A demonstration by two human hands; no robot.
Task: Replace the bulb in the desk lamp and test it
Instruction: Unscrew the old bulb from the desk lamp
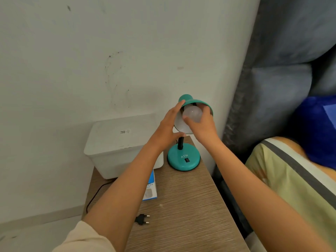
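Note:
A teal desk lamp stands on a wooden bedside table (190, 206), its round base (183, 159) carrying a black switch. Its shade (198, 102) is tilted up toward me. My left hand (168, 128) grips the left rim of the shade, thumb under it. A frosted white bulb (193, 113) sits inside the shade, and my right hand (201, 125) has its fingers wrapped around it. The bulb's base is hidden in the shade. The lamp's black plug (142, 219) lies loose on the table, not in a socket.
A white lidded plastic box (118, 142) stands left of the lamp against the wall. A blue bulb carton (150, 188) lies partly under my left forearm. A black cord (94, 195) runs off the table's left side. A bed with pillows (291, 179) is on the right.

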